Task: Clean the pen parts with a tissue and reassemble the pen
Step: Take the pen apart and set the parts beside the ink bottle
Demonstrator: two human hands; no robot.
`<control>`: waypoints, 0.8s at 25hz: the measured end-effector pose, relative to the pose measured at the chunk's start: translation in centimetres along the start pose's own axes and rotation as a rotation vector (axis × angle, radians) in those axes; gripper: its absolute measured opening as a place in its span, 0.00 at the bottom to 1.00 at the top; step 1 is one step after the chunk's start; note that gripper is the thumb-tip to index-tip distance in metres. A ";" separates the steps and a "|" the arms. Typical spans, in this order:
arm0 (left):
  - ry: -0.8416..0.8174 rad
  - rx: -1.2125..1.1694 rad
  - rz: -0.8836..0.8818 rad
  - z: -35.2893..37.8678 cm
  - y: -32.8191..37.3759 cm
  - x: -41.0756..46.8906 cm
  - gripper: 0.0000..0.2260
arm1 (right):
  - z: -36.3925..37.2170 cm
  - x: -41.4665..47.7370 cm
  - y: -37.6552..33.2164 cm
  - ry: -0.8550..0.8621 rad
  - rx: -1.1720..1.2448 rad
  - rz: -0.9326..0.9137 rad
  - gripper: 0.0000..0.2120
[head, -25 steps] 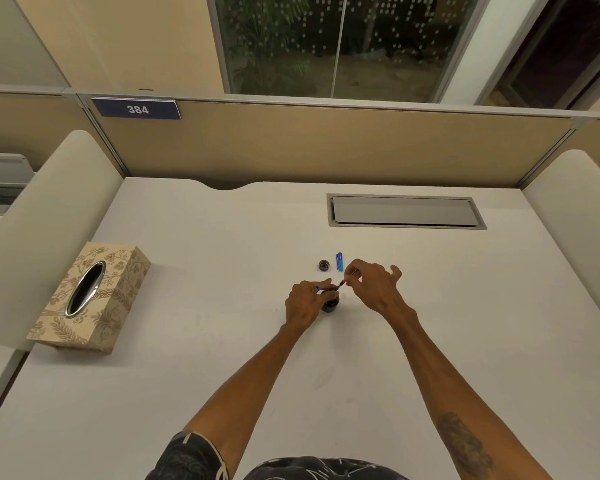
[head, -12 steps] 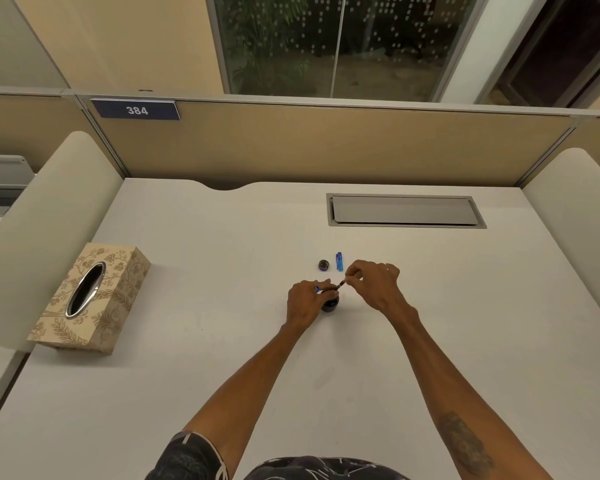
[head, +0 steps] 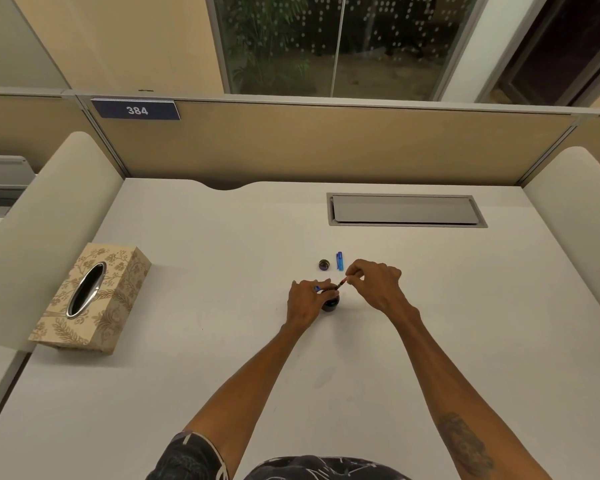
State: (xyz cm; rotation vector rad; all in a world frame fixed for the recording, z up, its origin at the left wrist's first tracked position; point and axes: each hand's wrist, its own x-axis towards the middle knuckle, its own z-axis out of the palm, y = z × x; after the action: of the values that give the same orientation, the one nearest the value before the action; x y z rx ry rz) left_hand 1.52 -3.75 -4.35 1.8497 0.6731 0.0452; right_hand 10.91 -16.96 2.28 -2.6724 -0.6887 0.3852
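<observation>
My left hand (head: 307, 301) grips a blue pen part (head: 317, 288) over a small dark ink bottle (head: 330, 304) on the white desk. My right hand (head: 374, 285) pinches the thin reddish end (head: 342, 282) of the same pen part with thumb and forefinger; the two hands almost touch. Just behind them lie a blue pen cap (head: 340, 261) and a small round dark bottle lid (head: 324, 264). A patterned tissue box (head: 94, 299) with an oval metal-rimmed slot stands far to the left.
A grey cable hatch (head: 406, 210) is set into the desk at the back right. Beige partition panels close the back and both sides. The desk (head: 194, 271) is white between the tissue box and the hands.
My right hand's outer fingers have curled in, and the hand has edged slightly closer to the left. The left hand, bottle, cap and lid stay where they were.
</observation>
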 end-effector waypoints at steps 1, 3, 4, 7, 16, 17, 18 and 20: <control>0.000 -0.012 -0.005 0.0 0.1 0.0 0.10 | 0.0 0.0 -0.1 0.007 -0.014 0.004 0.06; -0.002 -0.020 -0.013 -0.1 0.2 -0.2 0.10 | 0.3 0.0 -0.5 0.009 -0.037 0.028 0.08; -0.002 -0.019 -0.014 -0.2 0.2 -0.2 0.10 | 0.5 0.0 -0.6 0.010 -0.050 0.041 0.10; -0.003 -0.015 -0.011 -0.2 0.4 -0.4 0.10 | 0.9 0.1 -0.4 -0.005 -0.011 0.063 0.13; -0.009 0.008 -0.030 -0.1 0.3 -0.2 0.10 | 0.7 0.1 -0.5 0.024 -0.003 0.031 0.09; -0.008 0.010 -0.027 -0.1 0.2 -0.2 0.10 | 0.7 0.1 -0.5 0.026 -0.001 0.041 0.10; -0.010 0.010 -0.025 -0.1 0.1 -0.1 0.10 | 0.7 0.1 -0.4 0.027 0.005 0.043 0.10; -0.008 0.005 -0.019 -0.1 0.1 -0.1 0.10 | 0.6 0.0 -0.2 0.018 0.014 0.025 0.08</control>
State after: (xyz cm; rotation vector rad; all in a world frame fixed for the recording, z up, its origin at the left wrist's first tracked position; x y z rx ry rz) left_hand 1.45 -3.71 -4.14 1.8472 0.6861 0.0233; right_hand 10.66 -16.67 1.79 -2.6707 -0.6453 0.3708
